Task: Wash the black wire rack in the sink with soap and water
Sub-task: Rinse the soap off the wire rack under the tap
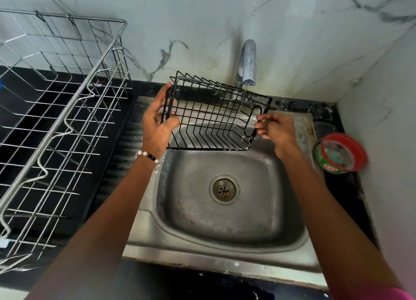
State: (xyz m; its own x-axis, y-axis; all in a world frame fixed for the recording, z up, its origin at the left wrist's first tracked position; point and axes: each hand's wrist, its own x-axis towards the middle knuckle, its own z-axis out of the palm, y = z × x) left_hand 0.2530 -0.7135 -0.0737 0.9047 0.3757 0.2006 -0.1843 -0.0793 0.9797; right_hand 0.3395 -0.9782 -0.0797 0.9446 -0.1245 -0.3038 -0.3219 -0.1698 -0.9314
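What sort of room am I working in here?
Most likely a home kitchen: a steel sink under a tap, a steel dish rack on the counter, a dish soap tub.

Body in view, as I log it from my station:

Left arm: bare forearm, reaching up from lower left; beaded bracelet (pixel 147 155) at the wrist.
Left hand (pixel 157 122): raised, palm turned inward, thumb and fingers curled round the left end of the black wire rack (pixel 213 117).
Right arm: bare forearm, reaching up from lower right; pink sleeve (pixel 382 295) at the frame edge.
Right hand (pixel 278 128): fingertips pinching the rack's right end wire.
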